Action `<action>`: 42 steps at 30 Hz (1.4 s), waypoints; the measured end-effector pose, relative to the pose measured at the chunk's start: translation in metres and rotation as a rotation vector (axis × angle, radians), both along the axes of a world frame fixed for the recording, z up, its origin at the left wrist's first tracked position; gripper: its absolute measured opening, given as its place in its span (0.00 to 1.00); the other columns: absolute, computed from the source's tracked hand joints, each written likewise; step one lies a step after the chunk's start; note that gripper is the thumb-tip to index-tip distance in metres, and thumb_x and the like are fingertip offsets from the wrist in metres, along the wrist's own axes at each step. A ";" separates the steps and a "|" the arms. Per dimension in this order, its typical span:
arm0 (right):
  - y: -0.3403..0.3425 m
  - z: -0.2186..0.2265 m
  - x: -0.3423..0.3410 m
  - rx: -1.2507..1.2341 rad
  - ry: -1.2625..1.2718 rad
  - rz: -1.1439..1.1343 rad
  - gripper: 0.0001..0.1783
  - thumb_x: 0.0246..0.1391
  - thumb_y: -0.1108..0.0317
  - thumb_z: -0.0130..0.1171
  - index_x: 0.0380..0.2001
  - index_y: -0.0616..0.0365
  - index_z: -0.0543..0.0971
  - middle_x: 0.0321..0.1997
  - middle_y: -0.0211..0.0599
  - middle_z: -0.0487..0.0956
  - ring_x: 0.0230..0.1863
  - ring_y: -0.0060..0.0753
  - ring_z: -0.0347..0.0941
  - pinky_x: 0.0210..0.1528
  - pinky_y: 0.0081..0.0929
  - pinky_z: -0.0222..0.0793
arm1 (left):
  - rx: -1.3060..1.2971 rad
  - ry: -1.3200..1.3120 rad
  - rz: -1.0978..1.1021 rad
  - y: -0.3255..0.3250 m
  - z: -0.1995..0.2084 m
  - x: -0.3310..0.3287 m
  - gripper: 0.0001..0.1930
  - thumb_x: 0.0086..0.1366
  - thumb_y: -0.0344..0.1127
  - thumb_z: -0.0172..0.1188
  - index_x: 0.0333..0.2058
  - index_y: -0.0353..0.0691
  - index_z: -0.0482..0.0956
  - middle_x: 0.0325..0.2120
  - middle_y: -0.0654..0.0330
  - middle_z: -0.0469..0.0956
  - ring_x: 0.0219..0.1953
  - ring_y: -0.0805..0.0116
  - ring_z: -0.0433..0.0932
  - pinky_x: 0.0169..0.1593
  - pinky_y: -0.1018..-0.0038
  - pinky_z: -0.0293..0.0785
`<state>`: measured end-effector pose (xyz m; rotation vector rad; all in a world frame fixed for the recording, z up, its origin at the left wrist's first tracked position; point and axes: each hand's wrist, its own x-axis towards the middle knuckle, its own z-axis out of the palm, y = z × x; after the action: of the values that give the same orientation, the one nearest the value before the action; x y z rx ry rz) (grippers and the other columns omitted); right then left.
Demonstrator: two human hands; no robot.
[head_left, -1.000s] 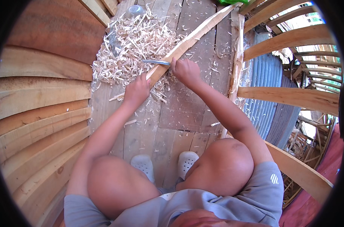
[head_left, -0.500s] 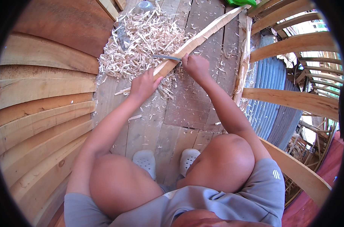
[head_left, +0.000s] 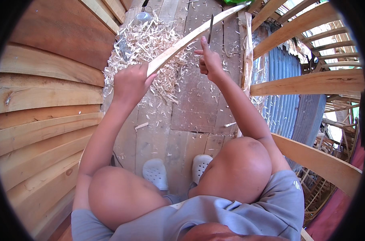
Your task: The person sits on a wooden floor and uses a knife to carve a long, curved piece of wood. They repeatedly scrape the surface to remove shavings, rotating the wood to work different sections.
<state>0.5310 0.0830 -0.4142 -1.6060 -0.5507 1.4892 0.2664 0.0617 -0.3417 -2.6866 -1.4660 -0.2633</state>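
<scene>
A long, pale, slightly curved wooden strip (head_left: 192,35) slants from lower left to the far right. My left hand (head_left: 130,82) is closed round its near end. To the right of the strip, my right hand (head_left: 210,64) is closed on a knife (head_left: 211,27); the handle is hidden in the fist. The narrow dark blade points away from me, and the thumb lies stretched out along its base. Some of the blade overlaps the strip in the view, and I cannot tell whether they touch.
Curly wood shavings (head_left: 146,48) are heaped on the plank floor (head_left: 190,108), with a clear plastic container (head_left: 142,17) at the far side. A board wall (head_left: 50,96) rises on the left, a slatted railing (head_left: 311,82) on the right. Something green (head_left: 232,1) lies at the far end.
The knife blade has swung from lying across the strip to pointing away. My left hand has shifted left with the strip's near end, and the strip has turned to show another face.
</scene>
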 end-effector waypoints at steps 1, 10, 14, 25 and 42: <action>0.003 0.003 0.003 -0.007 0.129 -0.007 0.46 0.55 0.27 0.49 0.47 0.68 0.72 0.12 0.15 0.47 0.12 0.14 0.43 0.16 0.19 0.35 | 0.020 0.019 -0.012 -0.004 0.010 -0.003 0.19 0.59 0.50 0.63 0.38 0.40 0.78 0.23 0.60 0.78 0.26 0.62 0.80 0.28 0.68 0.74; 0.032 0.069 -0.019 0.094 0.219 0.182 0.26 0.62 0.48 0.48 0.27 0.62 0.77 0.13 0.16 0.47 0.11 0.15 0.40 0.14 0.22 0.36 | 0.250 0.201 -0.095 -0.053 0.120 -0.038 0.21 0.52 0.43 0.69 0.44 0.40 0.80 0.26 0.61 0.81 0.26 0.63 0.79 0.30 0.69 0.73; 0.034 0.121 -0.051 0.117 0.224 0.167 0.21 0.57 0.57 0.45 0.23 0.64 0.75 0.12 0.18 0.49 0.10 0.18 0.40 0.13 0.25 0.36 | 0.433 0.192 -0.235 -0.064 0.199 -0.041 0.21 0.51 0.39 0.69 0.44 0.40 0.80 0.31 0.58 0.80 0.33 0.61 0.79 0.35 0.67 0.75; 0.032 0.227 -0.066 0.061 0.441 0.190 0.18 0.61 0.54 0.44 0.30 0.60 0.69 0.19 0.30 0.63 0.13 0.22 0.53 0.14 0.27 0.49 | -0.872 -0.009 0.267 -0.061 0.262 -0.007 0.39 0.50 0.51 0.71 0.57 0.34 0.71 0.50 0.48 0.76 0.52 0.54 0.75 0.53 0.65 0.72; -0.074 0.220 -0.084 0.305 -0.813 0.188 0.39 0.68 0.47 0.32 0.17 0.70 0.75 0.17 0.62 0.72 0.23 0.65 0.70 0.37 0.55 0.65 | -0.151 -1.687 -0.552 -0.061 0.156 -0.013 0.20 0.61 0.52 0.62 0.33 0.48 0.60 0.29 0.65 0.62 0.42 0.65 0.66 0.65 0.53 0.54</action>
<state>0.4469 0.0094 -0.1940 -1.9049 -1.3364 0.7596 0.2537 0.0009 -0.1855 -2.6326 -0.5254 -2.9400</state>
